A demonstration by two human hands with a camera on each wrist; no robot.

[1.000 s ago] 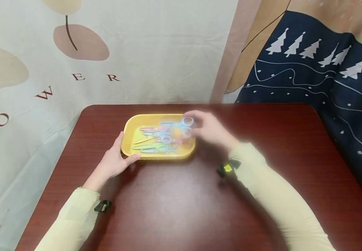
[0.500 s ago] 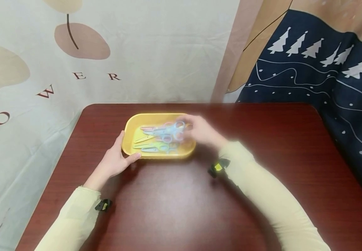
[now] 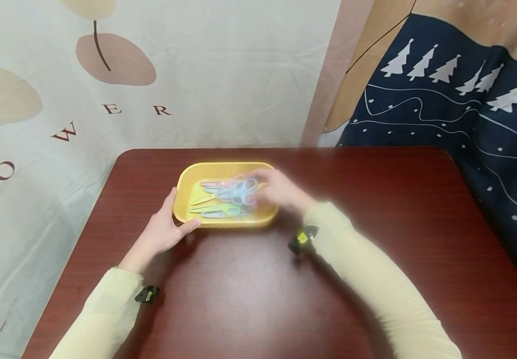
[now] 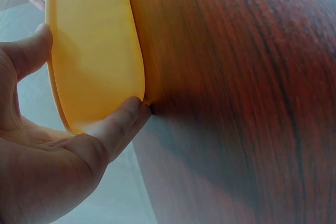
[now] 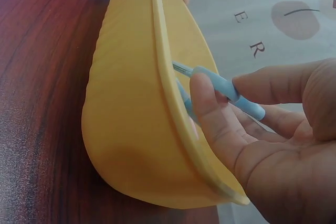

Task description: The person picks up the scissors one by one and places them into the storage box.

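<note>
A yellow plastic basket (image 3: 183, 187) sits near the far side of the table with several pastel scissors in it. My left hand (image 3: 163, 230) grips its left end; in the left wrist view the thumb is at the rim and the fingers (image 4: 118, 124) reach to the base. Over the basket's right half, my right hand (image 3: 281, 190) pinches a pair of light-blue scissors (image 5: 218, 83) by the handles, blades pointing left. Green scissors (image 3: 218, 208) lie at the near side of the basket, and pink ones (image 3: 211, 184) lie toward the back. Some handles are hidden behind the right hand.
The dark red wooden table (image 3: 375, 199) extends right of the basket and toward me. Behind its far edge hangs a pale printed cloth (image 3: 240, 75). A navy cloth with white trees (image 3: 442, 109) hangs at the right.
My right hand has moved left and slightly nearer with the light-blue scissors, from the basket's right rim to over the other scissors. The left hand and the basket have stayed in place.
</note>
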